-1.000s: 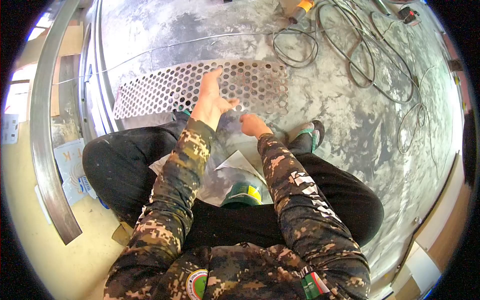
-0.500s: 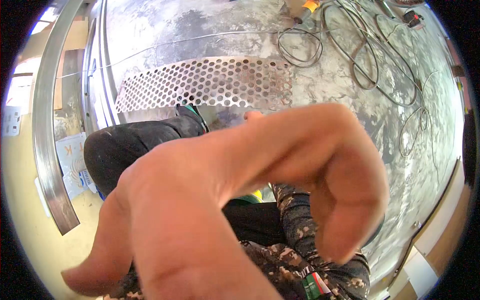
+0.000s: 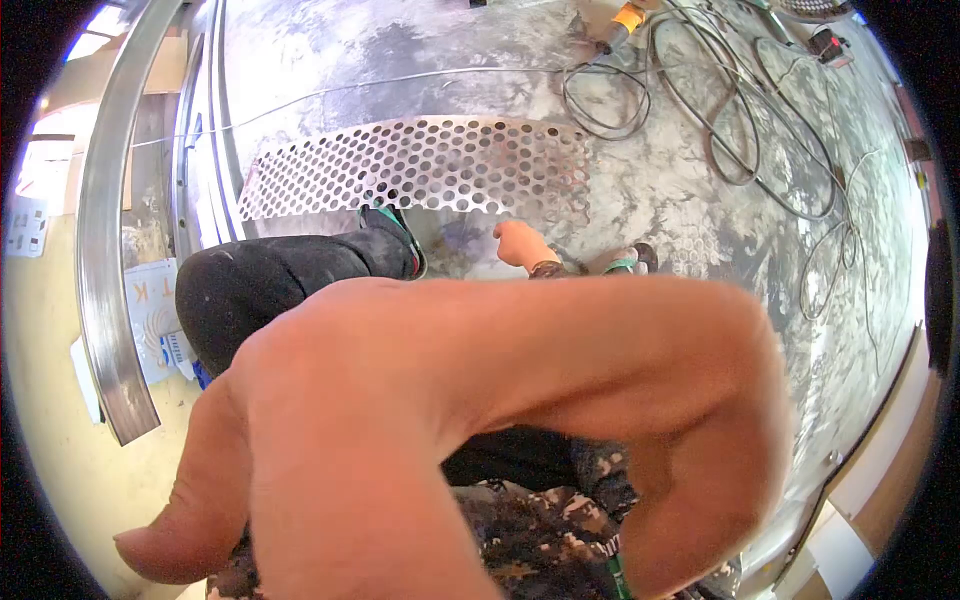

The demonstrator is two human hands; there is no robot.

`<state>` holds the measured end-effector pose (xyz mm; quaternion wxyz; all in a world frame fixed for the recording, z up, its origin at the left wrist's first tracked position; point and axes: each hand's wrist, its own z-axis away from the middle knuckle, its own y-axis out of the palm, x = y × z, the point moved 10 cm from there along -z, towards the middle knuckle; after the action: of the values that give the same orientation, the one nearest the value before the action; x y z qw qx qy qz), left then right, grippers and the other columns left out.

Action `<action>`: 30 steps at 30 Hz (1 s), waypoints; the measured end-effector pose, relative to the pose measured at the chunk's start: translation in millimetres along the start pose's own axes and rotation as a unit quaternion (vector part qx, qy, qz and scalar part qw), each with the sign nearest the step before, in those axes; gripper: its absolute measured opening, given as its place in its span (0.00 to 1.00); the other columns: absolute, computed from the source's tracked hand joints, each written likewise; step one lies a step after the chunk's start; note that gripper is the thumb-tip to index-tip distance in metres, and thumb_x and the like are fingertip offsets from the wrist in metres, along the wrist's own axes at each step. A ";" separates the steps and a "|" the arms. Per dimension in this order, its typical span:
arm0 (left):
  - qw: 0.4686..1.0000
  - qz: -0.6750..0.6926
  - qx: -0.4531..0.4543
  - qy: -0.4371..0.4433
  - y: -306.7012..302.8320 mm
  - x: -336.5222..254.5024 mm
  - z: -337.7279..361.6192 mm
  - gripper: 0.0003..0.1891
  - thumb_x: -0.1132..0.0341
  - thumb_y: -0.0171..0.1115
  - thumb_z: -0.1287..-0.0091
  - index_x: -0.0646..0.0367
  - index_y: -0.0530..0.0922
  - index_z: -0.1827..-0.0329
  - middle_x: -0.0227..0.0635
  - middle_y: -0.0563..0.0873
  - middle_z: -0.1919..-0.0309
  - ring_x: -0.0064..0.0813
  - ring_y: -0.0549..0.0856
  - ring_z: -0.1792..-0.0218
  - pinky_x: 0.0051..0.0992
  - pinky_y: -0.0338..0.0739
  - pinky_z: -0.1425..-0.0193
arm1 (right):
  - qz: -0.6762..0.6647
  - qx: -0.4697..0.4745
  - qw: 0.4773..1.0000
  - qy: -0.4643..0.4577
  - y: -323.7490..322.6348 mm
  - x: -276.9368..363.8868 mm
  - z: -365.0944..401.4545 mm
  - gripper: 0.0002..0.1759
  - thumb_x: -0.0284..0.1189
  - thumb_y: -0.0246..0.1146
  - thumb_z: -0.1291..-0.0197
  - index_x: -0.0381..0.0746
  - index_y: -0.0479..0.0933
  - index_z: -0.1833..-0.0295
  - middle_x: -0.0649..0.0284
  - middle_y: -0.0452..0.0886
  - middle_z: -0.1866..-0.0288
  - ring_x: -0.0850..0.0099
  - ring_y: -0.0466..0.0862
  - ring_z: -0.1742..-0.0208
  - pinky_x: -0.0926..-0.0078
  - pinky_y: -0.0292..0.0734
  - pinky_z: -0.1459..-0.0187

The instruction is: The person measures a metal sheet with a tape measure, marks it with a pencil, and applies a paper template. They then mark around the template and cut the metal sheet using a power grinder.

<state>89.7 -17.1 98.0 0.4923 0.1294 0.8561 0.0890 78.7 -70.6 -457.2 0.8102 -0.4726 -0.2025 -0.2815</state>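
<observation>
My left hand [image 3: 400, 370] fills the foreground, very close to the camera. Its digits are bent but spread apart, with nothing visible between them; one runs out past the lower edge of the view. Farther down, between the knees, is my right hand [image 3: 522, 245], its fingers curled closed. It lies just short of the near edge of a perforated metal sheet [image 3: 410, 165] with round holes. Whether it touches the sheet or grips something small cannot be made out. A camouflage sleeve [image 3: 548, 270] shows at its wrist.
A black-trousered leg [image 3: 290, 280] and a shoe [image 3: 395, 225] are by the sheet's near edge. Dark cable loops [image 3: 735, 140] and an orange connector [image 3: 627, 18] lie at the upper right. A long metal profile [image 3: 105, 260] runs along the left. A thin cable [image 3: 400, 76] crosses behind the sheet.
The view has shifted slightly, and my left hand sits lower in it, its bent right-hand digit most of all. My right hand, mostly covered before, now shows with its wrist. The metal sheet stays flat.
</observation>
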 end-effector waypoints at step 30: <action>0.522 0.129 -0.756 -0.372 -224.5 359.7 399.1 0.20 0.54 0.64 0.32 0.55 0.71 0.45 0.36 0.75 0.67 0.31 0.77 0.70 0.32 0.76 0.69 | 0.285 -0.057 0.954 -0.068 83.6 58.4 95.4 0.20 0.27 0.72 0.57 0.34 0.79 0.56 0.50 0.79 0.57 0.58 0.86 0.60 0.64 0.84 0.66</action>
<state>232.0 -109.3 -459.1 0.6622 -0.1612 0.1800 0.7093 171.2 30.9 -432.0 0.8125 -0.5744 -0.0978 -0.0175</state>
